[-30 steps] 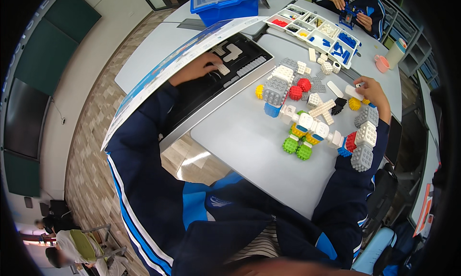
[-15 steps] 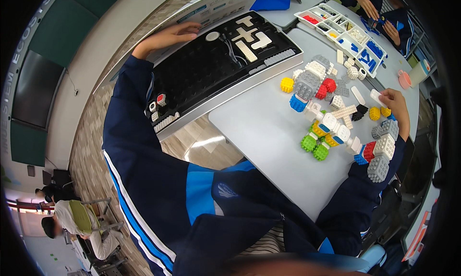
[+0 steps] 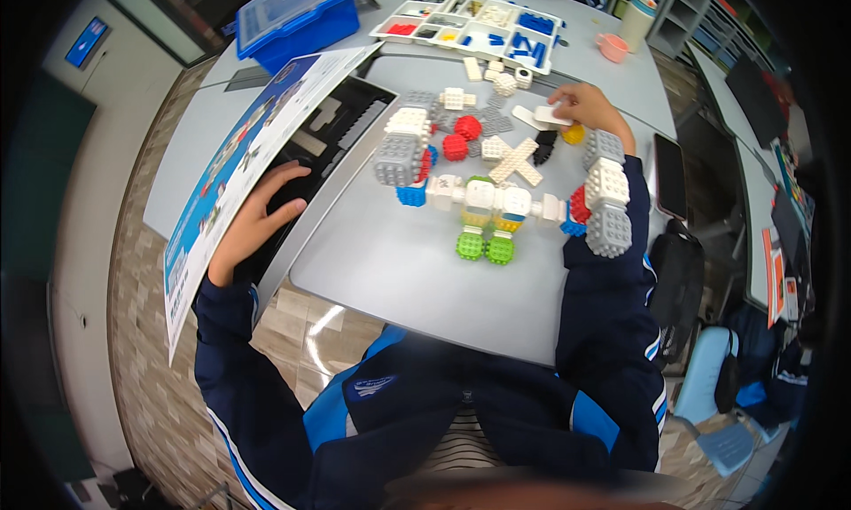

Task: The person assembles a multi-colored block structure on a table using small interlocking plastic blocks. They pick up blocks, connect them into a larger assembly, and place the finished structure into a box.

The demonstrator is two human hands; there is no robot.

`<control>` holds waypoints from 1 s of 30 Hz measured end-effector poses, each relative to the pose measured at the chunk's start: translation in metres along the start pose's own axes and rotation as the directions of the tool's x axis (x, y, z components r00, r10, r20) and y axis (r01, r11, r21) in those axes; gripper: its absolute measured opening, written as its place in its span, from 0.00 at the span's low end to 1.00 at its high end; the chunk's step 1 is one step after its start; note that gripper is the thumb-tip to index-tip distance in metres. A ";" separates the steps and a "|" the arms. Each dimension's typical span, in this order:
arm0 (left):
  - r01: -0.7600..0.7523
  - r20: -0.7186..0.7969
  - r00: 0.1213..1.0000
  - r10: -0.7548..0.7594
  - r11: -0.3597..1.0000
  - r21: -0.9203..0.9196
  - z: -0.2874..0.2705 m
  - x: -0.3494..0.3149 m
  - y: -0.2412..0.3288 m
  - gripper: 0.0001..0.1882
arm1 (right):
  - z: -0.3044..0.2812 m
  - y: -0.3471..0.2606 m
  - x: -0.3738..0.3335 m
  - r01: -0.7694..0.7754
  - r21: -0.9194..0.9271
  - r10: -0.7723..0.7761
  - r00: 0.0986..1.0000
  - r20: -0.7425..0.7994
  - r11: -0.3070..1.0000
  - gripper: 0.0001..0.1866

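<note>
My left hand [image 3: 253, 222] reaches between the raised printed lid [image 3: 226, 177] and the black insert [image 3: 341, 124] of a kit box, its fingers and thumb apart. The lid partly covers the insert. At the table's far right, my right hand [image 3: 592, 113] pinches a flat white rounded block [image 3: 553, 116], beside another white strip [image 3: 526, 117]. A yellow knobbly block [image 3: 573, 135] lies just below that hand. Across the table stands a built block model [image 3: 480, 200], with grey blocks [image 3: 399, 160] on one end and green blocks [image 3: 470, 246] at its foot.
Loose red blocks [image 3: 467, 128], crossed white beams [image 3: 516, 162] and a black piece [image 3: 543, 147] lie behind the model. Beyond are a sorting tray [image 3: 437, 42], a blue bin [image 3: 297, 22], a pink cup [image 3: 612, 47] and a bottle [image 3: 637, 20]. A phone [image 3: 669, 175] lies right.
The view has swung to the right. The lid has come down over much of the box, with my left hand now under it. My right hand keeps hold of the white block.
</note>
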State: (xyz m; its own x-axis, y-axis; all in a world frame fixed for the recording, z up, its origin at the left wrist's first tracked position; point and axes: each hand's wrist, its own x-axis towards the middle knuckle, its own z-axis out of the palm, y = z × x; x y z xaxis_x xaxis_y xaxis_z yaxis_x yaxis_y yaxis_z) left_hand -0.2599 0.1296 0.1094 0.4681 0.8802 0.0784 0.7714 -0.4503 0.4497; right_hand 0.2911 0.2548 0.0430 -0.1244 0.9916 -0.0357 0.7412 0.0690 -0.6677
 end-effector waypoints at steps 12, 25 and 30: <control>-0.269 -0.172 0.954 0.244 0.953 -0.140 0.102 0.066 0.032 0.22 | 0.039 -0.015 -0.052 0.109 -0.192 -0.178 0.902 -0.393 0.975 0.13; -0.361 -0.328 0.847 0.419 0.905 0.223 0.192 0.159 0.031 0.32 | 0.079 0.033 -0.100 -0.311 -0.430 -0.069 0.738 -0.671 0.848 0.41; -0.434 -0.331 0.862 0.384 0.897 -0.089 0.182 0.164 0.048 0.26 | 0.097 0.037 -0.091 -0.052 -0.281 -0.139 0.773 -0.619 0.958 0.39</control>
State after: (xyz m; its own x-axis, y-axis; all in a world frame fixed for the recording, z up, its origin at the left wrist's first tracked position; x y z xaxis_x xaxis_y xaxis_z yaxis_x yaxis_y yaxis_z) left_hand -0.0681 0.2247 -0.0180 0.5571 0.6351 0.5351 0.4502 -0.7724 0.4481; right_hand 0.2659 0.1564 -0.0506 0.2089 0.8248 0.5254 0.9020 0.0450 -0.4293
